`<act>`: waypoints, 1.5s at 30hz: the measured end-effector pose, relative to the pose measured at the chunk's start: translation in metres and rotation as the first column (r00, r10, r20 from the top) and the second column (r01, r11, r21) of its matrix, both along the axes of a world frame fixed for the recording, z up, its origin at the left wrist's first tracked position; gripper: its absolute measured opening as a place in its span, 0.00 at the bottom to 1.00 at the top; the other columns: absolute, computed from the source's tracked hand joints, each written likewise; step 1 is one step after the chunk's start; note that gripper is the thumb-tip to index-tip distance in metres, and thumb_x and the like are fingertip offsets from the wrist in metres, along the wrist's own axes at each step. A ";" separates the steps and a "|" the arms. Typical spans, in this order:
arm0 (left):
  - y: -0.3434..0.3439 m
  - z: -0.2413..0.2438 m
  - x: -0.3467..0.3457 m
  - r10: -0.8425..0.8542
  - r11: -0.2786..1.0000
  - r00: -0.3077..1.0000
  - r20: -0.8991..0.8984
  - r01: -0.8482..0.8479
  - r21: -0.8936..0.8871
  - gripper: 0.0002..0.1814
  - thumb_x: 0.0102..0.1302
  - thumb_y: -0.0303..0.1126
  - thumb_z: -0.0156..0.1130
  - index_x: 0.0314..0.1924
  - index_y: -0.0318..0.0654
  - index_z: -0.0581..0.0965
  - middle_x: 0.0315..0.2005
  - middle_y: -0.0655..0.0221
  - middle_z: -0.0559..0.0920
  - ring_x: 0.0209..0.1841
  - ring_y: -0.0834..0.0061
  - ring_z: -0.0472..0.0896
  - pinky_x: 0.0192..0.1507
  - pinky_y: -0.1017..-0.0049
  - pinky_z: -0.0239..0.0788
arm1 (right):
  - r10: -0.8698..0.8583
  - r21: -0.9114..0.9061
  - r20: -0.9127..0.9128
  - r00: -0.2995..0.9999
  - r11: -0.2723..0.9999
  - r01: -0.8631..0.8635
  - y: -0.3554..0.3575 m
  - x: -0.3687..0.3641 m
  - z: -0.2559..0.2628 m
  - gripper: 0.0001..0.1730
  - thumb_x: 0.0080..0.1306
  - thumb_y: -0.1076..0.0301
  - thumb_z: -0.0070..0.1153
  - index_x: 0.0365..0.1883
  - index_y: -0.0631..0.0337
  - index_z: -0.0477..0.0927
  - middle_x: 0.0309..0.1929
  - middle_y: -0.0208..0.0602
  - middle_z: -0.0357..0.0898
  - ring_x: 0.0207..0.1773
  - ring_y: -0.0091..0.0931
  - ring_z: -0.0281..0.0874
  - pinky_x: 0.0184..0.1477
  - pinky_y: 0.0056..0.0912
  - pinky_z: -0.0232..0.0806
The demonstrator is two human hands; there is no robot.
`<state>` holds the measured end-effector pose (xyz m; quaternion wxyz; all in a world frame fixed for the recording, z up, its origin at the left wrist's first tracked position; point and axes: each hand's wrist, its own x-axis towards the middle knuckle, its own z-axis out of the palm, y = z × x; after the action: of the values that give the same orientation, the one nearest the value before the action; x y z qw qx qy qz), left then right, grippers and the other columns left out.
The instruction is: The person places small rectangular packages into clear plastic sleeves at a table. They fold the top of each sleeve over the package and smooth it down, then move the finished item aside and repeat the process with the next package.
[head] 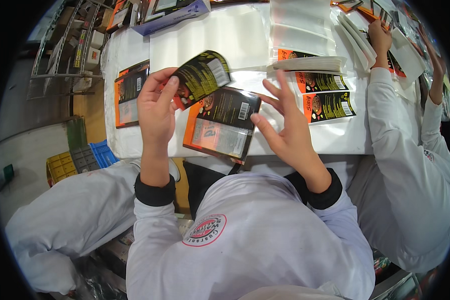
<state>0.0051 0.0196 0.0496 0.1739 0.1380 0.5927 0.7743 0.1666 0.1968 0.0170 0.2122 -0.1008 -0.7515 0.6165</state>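
Note:
My left hand (pixel 159 101) pinches a loose black-and-orange printed label (pixel 204 77) between thumb and fingers, and the label curls in the air. Below it, a flat plastic food pouch (pixel 225 127) of like colours lies at the near table edge, its lower part see-through and bearing blue handwriting. My right hand (pixel 288 123) hovers just right of that pouch with fingers spread and nothing held. Right of this hand, two labels on a backing strip (pixel 328 107) lie below a folded stack of label sheets (pixel 309 64).
Another pouch (pixel 131 95) lies at the table's left. Blank backing paper (pixel 210 41) spreads behind my hands, beside a blue-sided box (pixel 172 17). At right, a co-worker's hand (pixel 379 37) is among labels and pouches. A wire rack (pixel 63 48) and plastic crates (pixel 84 159) stand left.

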 end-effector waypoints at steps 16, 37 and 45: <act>0.003 -0.043 0.005 -0.419 0.705 0.876 -0.239 0.148 -0.693 0.16 0.56 0.27 0.75 0.43 0.34 0.79 0.37 0.72 0.83 0.40 0.84 0.80 0.44 0.81 0.73 | 0.017 0.724 0.343 0.939 0.632 -0.276 -0.002 0.022 -0.032 0.46 0.60 0.41 0.61 0.68 0.65 0.67 0.74 0.39 0.60 0.77 0.37 0.53 0.74 0.62 0.42; -0.006 -0.045 -0.004 -0.425 0.731 0.894 -0.140 0.249 -0.635 0.17 0.55 0.24 0.75 0.42 0.35 0.76 0.34 0.74 0.81 0.38 0.85 0.78 0.42 0.82 0.72 | 0.015 0.736 0.362 0.932 0.609 -0.295 -0.001 0.020 -0.029 0.50 0.58 0.39 0.62 0.69 0.66 0.65 0.75 0.39 0.58 0.77 0.36 0.53 0.73 0.62 0.45; -0.009 -0.044 0.007 -0.400 0.748 0.861 -0.314 0.109 -0.655 0.17 0.54 0.25 0.76 0.41 0.35 0.77 0.34 0.74 0.80 0.37 0.85 0.77 0.41 0.82 0.70 | 0.055 0.748 0.367 0.929 0.577 -0.330 -0.001 0.020 -0.026 0.49 0.57 0.40 0.62 0.74 0.45 0.60 0.76 0.27 0.58 0.78 0.37 0.52 0.72 0.70 0.40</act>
<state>0.0123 0.0108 0.0053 0.1792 0.3243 0.8101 0.4544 0.1865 0.1960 -0.0091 0.0472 -0.0052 -0.9763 0.2113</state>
